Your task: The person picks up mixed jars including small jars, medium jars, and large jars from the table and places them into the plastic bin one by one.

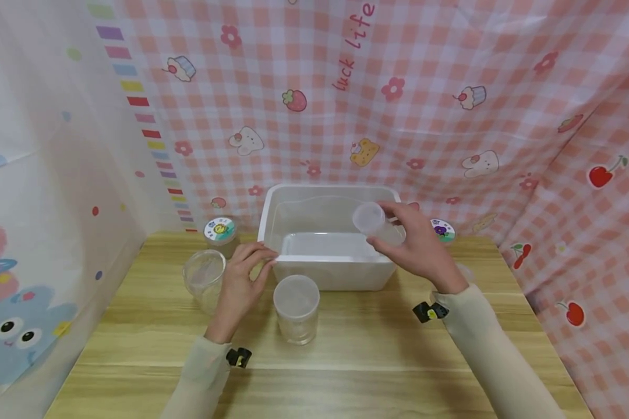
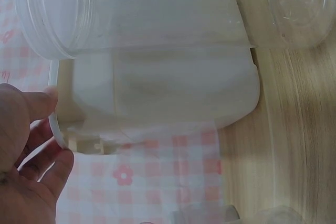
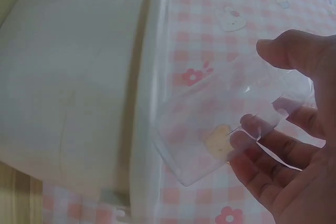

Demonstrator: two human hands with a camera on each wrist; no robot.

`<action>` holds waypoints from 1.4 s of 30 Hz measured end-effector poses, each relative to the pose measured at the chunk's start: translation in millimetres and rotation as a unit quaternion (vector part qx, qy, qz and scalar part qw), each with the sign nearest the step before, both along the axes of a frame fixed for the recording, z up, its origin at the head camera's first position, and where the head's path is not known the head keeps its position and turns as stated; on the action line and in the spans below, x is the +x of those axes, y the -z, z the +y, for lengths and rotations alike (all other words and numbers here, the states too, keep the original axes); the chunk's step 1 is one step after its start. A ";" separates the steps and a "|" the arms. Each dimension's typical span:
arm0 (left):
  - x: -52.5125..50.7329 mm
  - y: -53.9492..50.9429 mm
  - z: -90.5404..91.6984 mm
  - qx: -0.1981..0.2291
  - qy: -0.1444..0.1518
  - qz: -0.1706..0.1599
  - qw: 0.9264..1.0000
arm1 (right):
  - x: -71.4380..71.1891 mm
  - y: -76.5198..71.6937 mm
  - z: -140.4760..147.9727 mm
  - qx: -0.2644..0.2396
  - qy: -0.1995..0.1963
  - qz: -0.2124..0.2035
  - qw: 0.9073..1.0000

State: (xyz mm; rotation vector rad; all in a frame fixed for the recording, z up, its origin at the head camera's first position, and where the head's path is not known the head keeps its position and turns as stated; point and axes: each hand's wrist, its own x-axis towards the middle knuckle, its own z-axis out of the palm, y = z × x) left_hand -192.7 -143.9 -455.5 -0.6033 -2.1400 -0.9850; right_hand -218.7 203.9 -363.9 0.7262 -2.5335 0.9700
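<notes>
My right hand holds a small clear plastic cup over the right part of a white plastic bin. In the right wrist view, the fingers and thumb curl round this see-through cup, which is tilted beside the bin's rim. My left hand grips the bin's front left corner; the left wrist view shows the thumb and fingers pinching its rim. A clear jar with a frosted top stands just in front of the bin. Another clear jar is partly hidden behind the left hand.
Round tubs with printed lids stand on both sides of the bin, one at left and one at right, partly hidden by the right hand. A clear object shows behind the right wrist. Patterned cloth hangs behind the wooden table.
</notes>
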 end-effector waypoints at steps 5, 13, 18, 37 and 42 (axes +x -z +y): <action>1.4 -0.4 -2.2 0.003 -0.004 -0.029 1.000 | -7.9 4.2 -3.5 0.032 -0.007 0.002 0.999; 0.0 1.3 0.4 0.000 -0.004 -0.016 1.000 | -11.5 8.4 -4.4 0.109 0.021 0.013 0.994; -0.8 2.4 0.5 0.001 -0.004 -0.012 1.000 | -11.3 8.9 -5.6 0.127 0.028 0.008 0.992; -0.2 3.1 0.2 0.008 0.003 -0.017 1.000 | 3.8 19.8 -0.8 0.071 0.017 -0.023 0.997; -0.1 2.7 0.1 0.005 0.000 -0.019 1.000 | 11.1 23.6 -2.8 0.042 0.004 -0.027 0.999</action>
